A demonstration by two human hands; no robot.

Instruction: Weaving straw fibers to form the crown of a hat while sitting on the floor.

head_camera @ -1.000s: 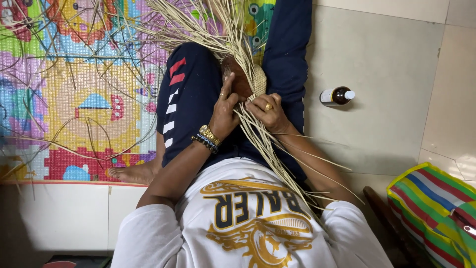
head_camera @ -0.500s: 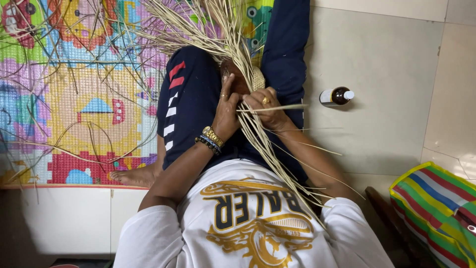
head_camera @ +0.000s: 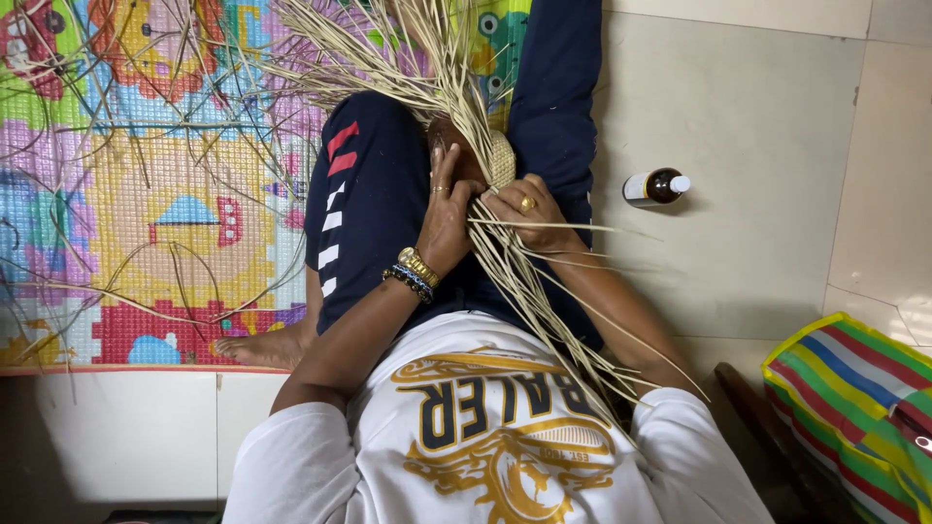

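I sit on the floor in dark blue trousers and a white printed shirt. Between my knees is a small woven straw piece [head_camera: 501,158], with long pale straw strands [head_camera: 388,58] fanning out above it and more trailing down toward my chest. My left hand [head_camera: 446,209], with a gold watch and a beaded bracelet on the wrist, presses flat against the strands just left of the woven piece. My right hand [head_camera: 525,212], wearing a gold ring, pinches a few strands that stick out sideways to the right.
A small brown bottle with a white cap [head_camera: 656,186] lies on the pale tile floor to the right. A colourful foam play mat [head_camera: 146,213] strewn with loose straws covers the left. My bare foot [head_camera: 260,347] rests by its edge. A striped bag [head_camera: 854,398] sits lower right.
My right hand has drawn a few strands out sideways to the right across the bundle. My left hand stays against the weave, fingers shifted slightly upward.
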